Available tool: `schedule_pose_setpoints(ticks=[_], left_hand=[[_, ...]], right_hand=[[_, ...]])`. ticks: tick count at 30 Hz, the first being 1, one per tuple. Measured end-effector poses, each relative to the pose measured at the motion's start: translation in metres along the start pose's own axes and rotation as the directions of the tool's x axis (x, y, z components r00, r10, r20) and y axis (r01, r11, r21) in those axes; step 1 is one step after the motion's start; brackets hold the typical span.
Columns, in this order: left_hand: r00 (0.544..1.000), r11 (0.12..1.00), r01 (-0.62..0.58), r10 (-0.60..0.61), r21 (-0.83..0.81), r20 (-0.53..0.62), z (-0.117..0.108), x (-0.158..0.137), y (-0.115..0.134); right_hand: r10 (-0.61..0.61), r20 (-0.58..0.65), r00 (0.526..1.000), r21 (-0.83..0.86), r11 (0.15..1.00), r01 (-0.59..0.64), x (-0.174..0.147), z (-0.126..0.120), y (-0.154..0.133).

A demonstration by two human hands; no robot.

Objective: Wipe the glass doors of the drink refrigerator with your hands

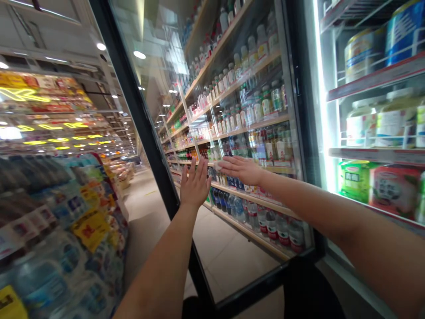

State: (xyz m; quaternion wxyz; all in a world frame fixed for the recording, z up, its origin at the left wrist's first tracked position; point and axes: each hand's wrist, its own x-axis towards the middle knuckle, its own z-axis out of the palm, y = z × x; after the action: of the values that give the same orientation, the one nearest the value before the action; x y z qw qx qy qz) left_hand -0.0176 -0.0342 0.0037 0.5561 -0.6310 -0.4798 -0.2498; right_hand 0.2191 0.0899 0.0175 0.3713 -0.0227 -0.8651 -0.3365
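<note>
premises: shop interior. floor (141, 199): pale and smooth, faint joints visible, extending as an aisle into the distance. ceiling (66, 27): grey, with exposed runs of pipe or track, exact type unclear; lamps (101, 46) both round and linear, lit. left side: yellow glowing signs (25, 94) at height, lettering partly blurred; below these, a stacked display (40, 279) of drinks with yellow cards (89, 228), blurred. centre: tall shelving (241, 131), wood-coloured edges, several tiers of bottles (272, 227), receding leftward. right side: stocked cabinet (375, 154), bright interior, vertical light strip (322, 88) along its near edge.
</note>
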Motion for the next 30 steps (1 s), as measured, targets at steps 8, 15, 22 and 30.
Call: schedule_pose_setpoints(ticks=[8,15,22,30], left_hand=[[1.0,1.0,-0.001,0.001,0.008,-0.008,0.001,-0.001,-0.001],[1.0,1.0,0.001,-0.001,0.023,-0.002,0.001,-0.001,0.0],[1.0,0.999,-0.002,0.003,0.037,-0.004,0.001,-0.001,0.0],[1.0,0.999,-0.004,0.005,0.036,-0.019,0.002,-0.001,0.0]], right_hand=[[0.124,-0.077,0.989,-0.051,0.99,-0.128,0.002,0.001,0.001],[0.124,-0.062,0.99,-0.072,0.989,-0.128,0.0,-0.001,0.006],[-0.048,-0.014,0.999,-0.042,0.998,0.047,0.002,0.005,-0.001],[0.286,-0.238,0.928,-0.054,0.95,-0.307,0.009,0.007,0.005]])
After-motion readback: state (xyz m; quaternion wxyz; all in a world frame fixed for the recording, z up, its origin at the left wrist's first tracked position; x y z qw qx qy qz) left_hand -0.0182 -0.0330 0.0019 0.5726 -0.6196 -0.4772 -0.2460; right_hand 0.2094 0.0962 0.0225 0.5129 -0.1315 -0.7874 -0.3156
